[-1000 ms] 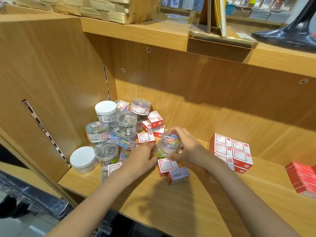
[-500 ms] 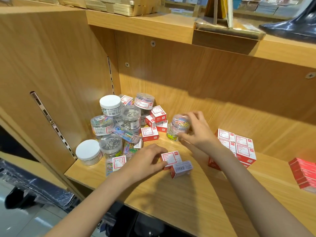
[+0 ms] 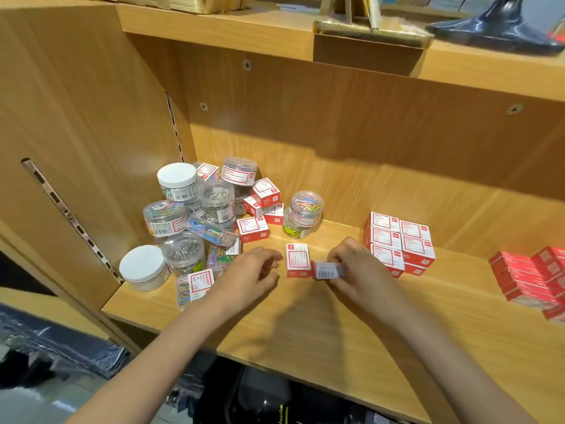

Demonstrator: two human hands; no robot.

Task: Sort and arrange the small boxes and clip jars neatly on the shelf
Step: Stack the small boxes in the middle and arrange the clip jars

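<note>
On the wooden shelf (image 3: 305,325), my right hand (image 3: 363,270) grips a small red box with a barcode side (image 3: 330,269). Touching that box on its left stands another small red-and-white box (image 3: 297,259). My left hand (image 3: 253,272) hovers just left of it, fingers loosely curled, holding nothing. Behind them, two clear jars of coloured clips (image 3: 303,214) stand stacked, free of both hands. A jumbled pile of clip jars (image 3: 195,209) and small boxes (image 3: 258,209) fills the left corner. A neat stack of red-and-white boxes (image 3: 399,241) stands to the right.
Flat red boxes (image 3: 532,276) are stacked at the far right. The shelf's side wall (image 3: 85,142) closes the left, the back panel (image 3: 367,123) the rear. An upper shelf (image 3: 220,29) overhangs. A white-lidded jar (image 3: 142,267) sits near the front left edge.
My right hand set the stacked coloured clip jars down at the back and came forward onto the barcode box. My left hand drew back off the neighbouring box.
</note>
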